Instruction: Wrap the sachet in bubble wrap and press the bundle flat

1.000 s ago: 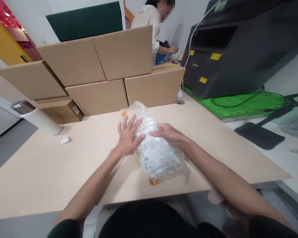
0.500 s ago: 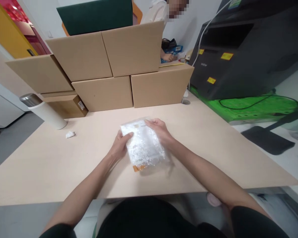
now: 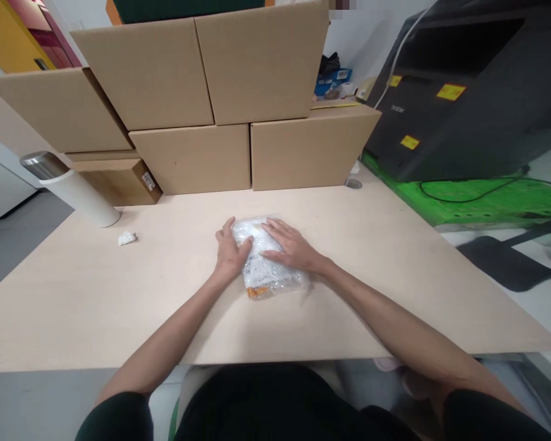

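A flat package in clear plastic wrap [image 3: 270,272], whitish with an orange patch at its near left corner, appears to lie on the table in front of me. My left hand [image 3: 232,251] is closed about its left edge, thumb over the top and fingers along the far left corner. Across the package's upper right part lies my right hand [image 3: 294,246], open, its fingers stretched and slightly spread over the wrap. That hand covers some of the package's top. Crinkled plastic sticks out at the near right corner.
Cardboard boxes [image 3: 188,160] are stacked along the table's [image 3: 174,312] far edge. To the left stand a white bottle [image 3: 82,196] with a metal cap and a crumpled white scrap [image 3: 127,237]. A large dark machine [image 3: 445,122] sits on a green base [image 3: 500,202] at right.
The package has gone from being held tilted between both hands to lying flatter on the table. My right hand has shifted from its edge onto its top. My view has tipped down slightly.
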`<state>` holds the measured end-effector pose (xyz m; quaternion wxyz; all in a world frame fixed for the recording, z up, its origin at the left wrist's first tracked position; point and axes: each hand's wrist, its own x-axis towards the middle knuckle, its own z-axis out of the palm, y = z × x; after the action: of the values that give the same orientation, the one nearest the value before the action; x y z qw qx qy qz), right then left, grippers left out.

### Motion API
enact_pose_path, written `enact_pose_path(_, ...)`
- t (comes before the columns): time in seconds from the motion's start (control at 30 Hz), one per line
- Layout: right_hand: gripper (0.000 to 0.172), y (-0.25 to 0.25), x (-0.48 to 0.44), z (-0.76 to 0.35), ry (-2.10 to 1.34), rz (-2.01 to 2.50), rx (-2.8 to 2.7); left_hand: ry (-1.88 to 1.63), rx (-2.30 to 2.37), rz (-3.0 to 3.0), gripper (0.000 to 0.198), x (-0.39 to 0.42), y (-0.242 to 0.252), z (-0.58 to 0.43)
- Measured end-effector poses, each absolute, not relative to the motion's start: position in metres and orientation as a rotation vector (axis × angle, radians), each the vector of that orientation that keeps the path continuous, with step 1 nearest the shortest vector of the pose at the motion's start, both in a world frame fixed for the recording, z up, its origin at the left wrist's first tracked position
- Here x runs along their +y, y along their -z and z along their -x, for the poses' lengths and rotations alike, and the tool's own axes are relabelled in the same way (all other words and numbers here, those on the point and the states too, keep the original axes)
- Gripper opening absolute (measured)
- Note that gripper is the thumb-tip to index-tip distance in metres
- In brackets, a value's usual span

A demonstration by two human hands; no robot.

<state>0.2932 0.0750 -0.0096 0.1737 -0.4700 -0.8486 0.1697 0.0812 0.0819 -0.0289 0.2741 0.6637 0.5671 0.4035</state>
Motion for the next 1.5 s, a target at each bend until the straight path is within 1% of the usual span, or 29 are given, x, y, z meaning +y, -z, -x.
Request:
enact_pose_path(0.07, 0.091, 0.008, 0.077, -0.299, -0.555, 1.335, -2.462, -0.984, 1.589, -2.007, 0.076, 0.079, 0.025, -0.076)
enact_pose_path(0.1, 0.095, 0.007, 0.078, -0.302, -0.586, 1.335, -2.486, -0.915, 1.585, -2.109, 0.078, 0.078, 0.022, -0.073)
enact_pose_path(0.13, 0.099, 0.007, 0.080, -0.305, -0.617, 1.334, -2.510, -0.817, 1.564, -2.218, 0.083, 0.077, 0.020, -0.070)
enact_pose_path(0.2, 0.107, 0.006, 0.082, -0.310, -0.672, 1.326, -2.546, -0.568, 1.516, -2.372, 0.100, 0.077, 0.014, -0.062)
enact_pose_path(0.3, 0.121, 0.007, 0.085, -0.317, -0.741, 1.311, -2.597, -0.242, 1.463, -2.420, 0.123, 0.079, 0.007, -0.054)
enact_pose_path(0.37, 0.127, 0.008, 0.085, -0.322, -0.779, 1.297, -2.630, -0.118, 1.441, -2.410, 0.132, 0.081, 0.003, -0.051)
enact_pose_path(0.43, 0.129, 0.012, 0.085, -0.324, -0.797, 1.272, -2.640, -0.049, 1.422, -2.408, 0.135, 0.084, 0.002, -0.051)
enact_pose_path(0.63, 0.128, 0.022, 0.082, -0.322, -0.746, 1.276, -2.615, -0.030, 1.374, -2.428, 0.135, 0.092, 0.004, -0.050)
enact_pose_path(0.73, 0.127, 0.024, 0.077, -0.322, -0.714, 1.327, -2.606, -0.086, 1.343, -2.428, 0.131, 0.093, 0.006, -0.047)
enact_pose_path(0.8, 0.124, 0.025, 0.071, -0.324, -0.695, 1.351, -2.602, -0.161, 1.323, -2.440, 0.123, 0.091, 0.006, -0.046)
enact_pose_path(0.93, 0.119, 0.028, 0.057, -0.326, -0.677, 1.417, -2.576, -0.255, 1.219, -2.540, 0.093, 0.081, 0.006, -0.045)
enact_pose_path(0.97, 0.118, 0.028, 0.054, -0.327, -0.685, 1.442, -2.563, -0.251, 1.190, -2.557, 0.088, 0.079, 0.006, -0.045)
enact_pose_path(1.0, 0.118, 0.027, 0.052, -0.328, -0.702, 1.466, -2.551, -0.236, 1.169, -2.564, 0.088, 0.077, 0.005, -0.045)
enact_pose_path(1.03, 0.119, 0.026, 0.051, -0.329, -0.727, 1.479, -2.544, -0.217, 1.159, -2.561, 0.092, 0.076, 0.004, -0.046)
enact_pose_path(1.13, 0.120, 0.022, 0.051, -0.335, -0.815, 1.431, -2.554, -0.156, 1.152, -2.528, 0.112, 0.076, 0.002, -0.046)
enact_pose_path(1.2, 0.120, 0.022, 0.052, -0.339, -0.848, 1.375, -2.567, -0.129, 1.160, -2.504, 0.118, 0.077, 0.002, -0.047)
enact_pose_path(1.4, 0.118, 0.028, 0.051, -0.342, -0.807, 1.329, -2.552, -0.103, 1.193, -2.509, 0.123, 0.080, 0.007, -0.047)
enact_pose_path(1.5, 0.120, 0.023, 0.051, -0.341, -0.812, 1.345, -2.567, -0.103, 1.209, -2.519, 0.123, 0.081, 0.007, -0.047)
